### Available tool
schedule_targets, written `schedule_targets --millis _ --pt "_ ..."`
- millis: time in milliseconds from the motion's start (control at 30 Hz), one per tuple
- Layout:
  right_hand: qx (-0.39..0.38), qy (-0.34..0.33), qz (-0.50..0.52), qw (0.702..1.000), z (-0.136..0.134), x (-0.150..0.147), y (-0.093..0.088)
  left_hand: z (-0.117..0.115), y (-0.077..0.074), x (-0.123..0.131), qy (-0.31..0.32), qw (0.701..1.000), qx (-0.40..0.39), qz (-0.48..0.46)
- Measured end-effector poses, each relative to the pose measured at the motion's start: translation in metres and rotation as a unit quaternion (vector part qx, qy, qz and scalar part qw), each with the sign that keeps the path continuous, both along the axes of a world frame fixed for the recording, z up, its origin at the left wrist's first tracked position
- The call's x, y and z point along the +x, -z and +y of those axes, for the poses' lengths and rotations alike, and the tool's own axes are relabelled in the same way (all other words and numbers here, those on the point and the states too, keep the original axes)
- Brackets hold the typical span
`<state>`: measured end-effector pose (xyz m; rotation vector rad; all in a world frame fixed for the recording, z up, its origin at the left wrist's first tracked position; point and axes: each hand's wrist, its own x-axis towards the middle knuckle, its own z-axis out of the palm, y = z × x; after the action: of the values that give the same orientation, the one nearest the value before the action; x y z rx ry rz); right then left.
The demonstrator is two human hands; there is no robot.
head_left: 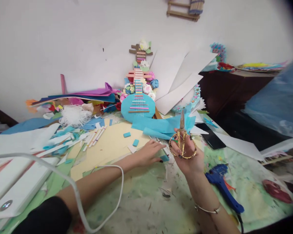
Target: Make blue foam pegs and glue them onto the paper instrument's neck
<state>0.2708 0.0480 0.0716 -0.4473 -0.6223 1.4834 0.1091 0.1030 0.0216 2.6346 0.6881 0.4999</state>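
Gold-handled scissors (182, 130) point upward in my right hand (191, 162), with its fingers closed around the handles and the blades together. My left hand (146, 154) lies low over the table, palm down, fingers stretched toward the right. By its thumb is a small blue paper piece (164, 158); whether they touch I cannot tell. Behind both hands, crumpled blue crepe paper (161, 126) spreads in front of a blue, lute-shaped paper craft (138, 109) with strings, which stands upright. Two little blue rectangles (135, 142) rest on cream card (112, 136).
A blue glue gun (222, 185) lies at right, near a dark phone (211, 136) and a red object (277, 191). Markers (95, 136), white string (75, 116) and paper scraps cover the left. A white cable (75, 185) loops across my left forearm.
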Motion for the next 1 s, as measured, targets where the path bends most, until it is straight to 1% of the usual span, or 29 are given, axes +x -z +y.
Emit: schedule_targets --millis 33,100,200,267,333,400,467,567,600,667,733,800,867,933,1000 --pt "0.001 -0.003 0.008 1.0 0.0 0.001 0.0 0.002 0.001 0.009 -0.002 1.0 -0.016 -0.012" --pt "0.007 -0.003 0.018 1.0 0.0 0.004 -0.001 0.004 0.005 0.018 0.005 0.998 -0.047 -0.032" --pt "0.018 0.007 0.03 0.999 0.001 0.007 -0.003 -0.001 0.013 0.019 0.012 0.996 -0.076 -0.052" --pt "0.022 0.013 0.035 0.999 0.001 0.009 -0.004 -0.007 0.017 0.019 0.0 0.993 -0.096 -0.075" --pt "0.023 0.015 0.034 0.999 0.001 0.01 -0.004 -0.013 0.02 0.022 -0.016 0.985 -0.137 -0.106" --pt "0.026 0.014 0.032 0.999 0.002 0.011 -0.004 -0.015 0.021 0.029 -0.033 0.975 -0.179 -0.128" --pt "0.027 0.014 0.033 0.999 0.002 0.011 -0.003 -0.015 0.023 0.039 -0.046 0.97 -0.197 -0.135" --pt "0.022 0.019 0.024 0.999 0.004 0.012 -0.003 -0.013 0.025 0.052 -0.017 0.97 -0.212 -0.122" --pt "0.02 0.023 0.018 0.999 0.004 0.014 -0.003 -0.012 0.025 0.054 -0.003 0.968 -0.22 -0.119" --pt "0.02 0.031 0.008 0.999 0.004 0.017 -0.003 -0.009 0.024 0.053 0.004 0.966 -0.233 -0.114" --pt "0.028 0.037 0.007 0.999 0.005 0.022 -0.003 -0.005 0.021 0.045 -0.01 0.967 -0.231 -0.109" --pt "0.042 0.042 0.018 0.998 0.005 0.027 -0.002 0.003 0.016 0.029 -0.033 0.974 -0.201 -0.102" --pt "0.051 0.051 0.033 0.997 0.006 0.031 -0.001 0.012 0.009 0.007 -0.066 0.988 -0.119 -0.076" --pt "0.055 0.063 0.04 0.996 0.007 0.034 0.0 0.022 0.004 -0.02 -0.155 0.986 -0.046 -0.04" --pt "0.06 0.074 0.038 0.995 0.007 0.036 -0.001 0.031 0.0 -0.047 -0.241 0.97 0.018 0.028"
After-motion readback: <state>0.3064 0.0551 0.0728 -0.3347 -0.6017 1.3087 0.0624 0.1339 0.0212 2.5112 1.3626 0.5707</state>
